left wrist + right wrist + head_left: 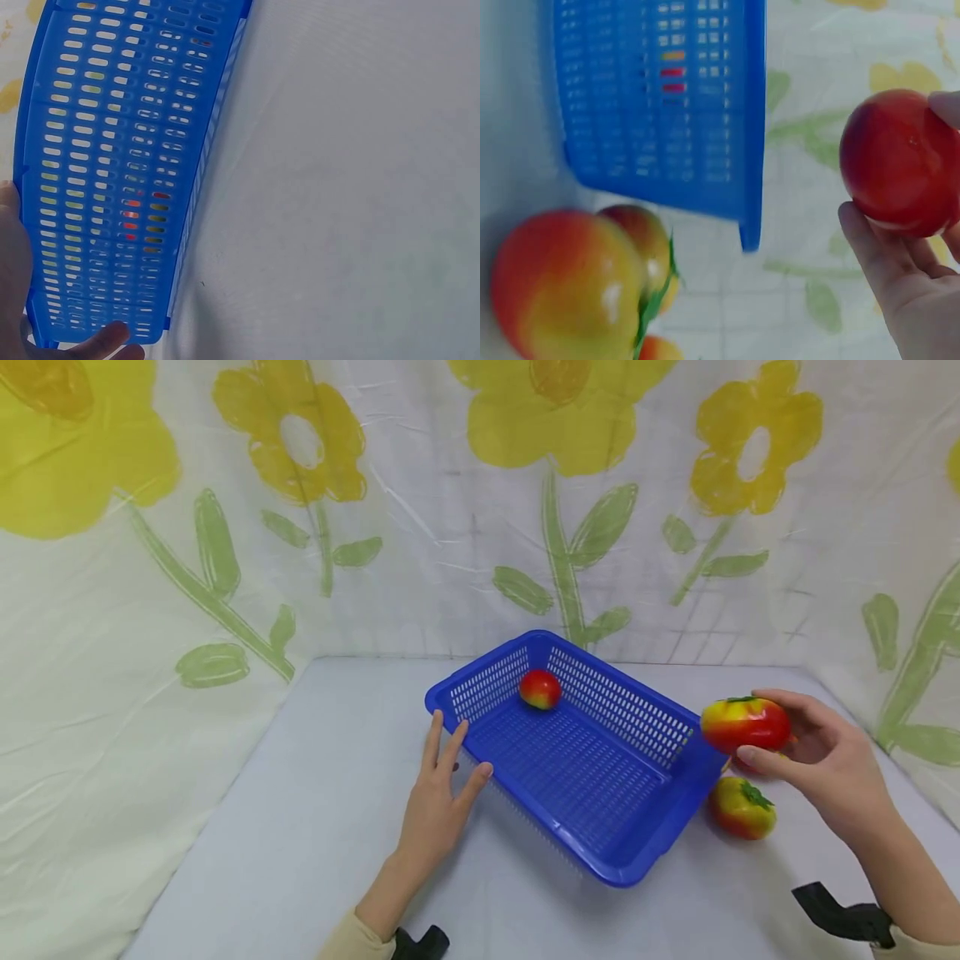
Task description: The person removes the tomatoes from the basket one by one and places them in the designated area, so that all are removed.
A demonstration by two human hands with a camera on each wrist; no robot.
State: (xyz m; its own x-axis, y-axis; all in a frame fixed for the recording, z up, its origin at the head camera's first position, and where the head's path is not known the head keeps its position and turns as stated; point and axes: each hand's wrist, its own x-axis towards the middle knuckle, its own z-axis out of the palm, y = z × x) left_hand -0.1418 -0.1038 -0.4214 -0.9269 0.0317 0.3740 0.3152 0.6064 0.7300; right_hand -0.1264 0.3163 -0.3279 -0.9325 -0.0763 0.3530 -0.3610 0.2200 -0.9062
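A blue plastic basket [570, 827] with slotted walls stands at an angle on the table. One red fruit with some yellow [540, 690] lies in its far left part. My left hand [435, 818] is at the left end of the basket, fingers spread and fairly straight, with fingertips right at the rim. My right hand [832, 760] holds a red-and-yellow fruit with a green leafy top [746, 724] between thumb and fingers, raised beside the basket's right end. In the right wrist view, this fruit's smooth red side [900, 161] faces the camera.
Right of the basket, another yellow-and-red fruit with a green leafy top [742, 808] rests on the white table [315, 793]. More fruit behind it is partly covered by my right hand and its fruit. A white cloth with painted yellow flowers [427, 543] hangs behind the table.
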